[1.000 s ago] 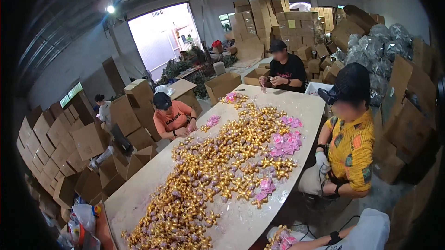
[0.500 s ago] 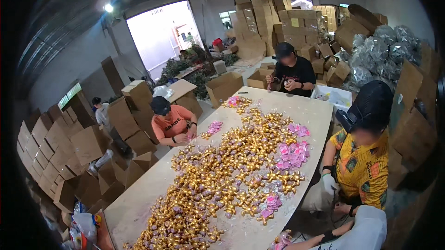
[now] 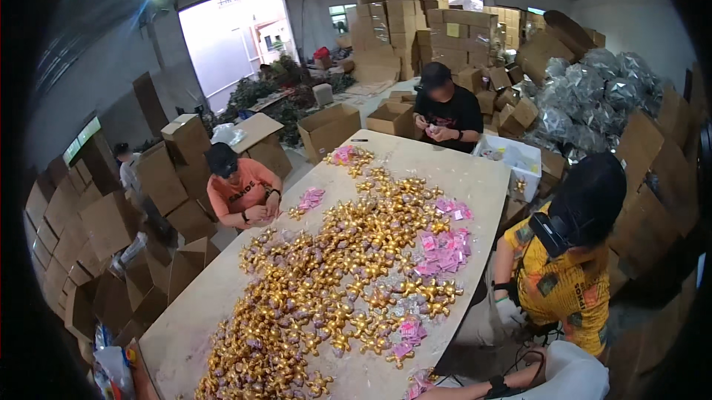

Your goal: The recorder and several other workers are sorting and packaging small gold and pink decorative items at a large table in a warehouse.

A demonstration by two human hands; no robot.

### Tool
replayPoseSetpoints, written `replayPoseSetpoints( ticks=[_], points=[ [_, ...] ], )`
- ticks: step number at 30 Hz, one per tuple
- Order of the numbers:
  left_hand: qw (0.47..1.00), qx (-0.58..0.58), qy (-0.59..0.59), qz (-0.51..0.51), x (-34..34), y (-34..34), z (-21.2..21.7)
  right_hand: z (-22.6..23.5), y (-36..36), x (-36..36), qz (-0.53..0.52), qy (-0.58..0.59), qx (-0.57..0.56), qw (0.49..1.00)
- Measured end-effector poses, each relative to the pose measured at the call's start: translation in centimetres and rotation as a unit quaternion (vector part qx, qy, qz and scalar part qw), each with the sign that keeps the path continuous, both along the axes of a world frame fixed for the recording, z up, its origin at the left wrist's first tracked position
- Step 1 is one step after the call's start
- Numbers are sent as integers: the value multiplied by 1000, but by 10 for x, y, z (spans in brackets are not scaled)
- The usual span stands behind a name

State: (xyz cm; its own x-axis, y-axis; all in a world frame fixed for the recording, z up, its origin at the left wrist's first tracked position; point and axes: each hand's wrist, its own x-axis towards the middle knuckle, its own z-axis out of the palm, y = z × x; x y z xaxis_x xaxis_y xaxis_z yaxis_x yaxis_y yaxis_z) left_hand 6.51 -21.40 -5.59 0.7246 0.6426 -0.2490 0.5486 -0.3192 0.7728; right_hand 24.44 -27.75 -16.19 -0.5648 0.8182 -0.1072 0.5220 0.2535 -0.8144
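Observation:
Neither my left hand nor my right hand shows. Spread over a long pale table (image 3: 182,311) is a heap of shiny gold balloon-animal-shaped figures (image 3: 297,311), some with purplish, speckled parts. Small pink packets (image 3: 445,252) lie in groups along the heap's right side, with clear crumpled pieces (image 3: 408,302) among the figures. At the lower right, a forearm with a black wristband (image 3: 497,385) reaches from a pale sleeve toward pink packets (image 3: 420,383) at the table edge; it looks like a co-worker's. Its fingers are not clearly visible.
Co-workers sit around the table: an orange shirt (image 3: 241,185) at left, a black shirt (image 3: 452,114) at the far end, a yellow shirt (image 3: 567,281) at right. A white bin (image 3: 526,170) stands by the far right corner. Cardboard boxes (image 3: 111,226) and silvery wrapped bundles (image 3: 593,96) surround them.
The view has turned, so the scene sits further left and the table slightly lower. The far co-worker's hands, apart before, are now together at a small thing.

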Motion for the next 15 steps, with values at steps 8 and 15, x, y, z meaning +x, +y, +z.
replayPoseSetpoints(
  ticks=[8, 15],
  points=[
    [968, -5, 219, -122, 3, 9, -20, 2, 9, 10, -55, -22, -2, 998],
    [980, 4, 168, -108, 0, 3, -42, -13, 1, 13, -57, -33, -1, 998]
  ],
)
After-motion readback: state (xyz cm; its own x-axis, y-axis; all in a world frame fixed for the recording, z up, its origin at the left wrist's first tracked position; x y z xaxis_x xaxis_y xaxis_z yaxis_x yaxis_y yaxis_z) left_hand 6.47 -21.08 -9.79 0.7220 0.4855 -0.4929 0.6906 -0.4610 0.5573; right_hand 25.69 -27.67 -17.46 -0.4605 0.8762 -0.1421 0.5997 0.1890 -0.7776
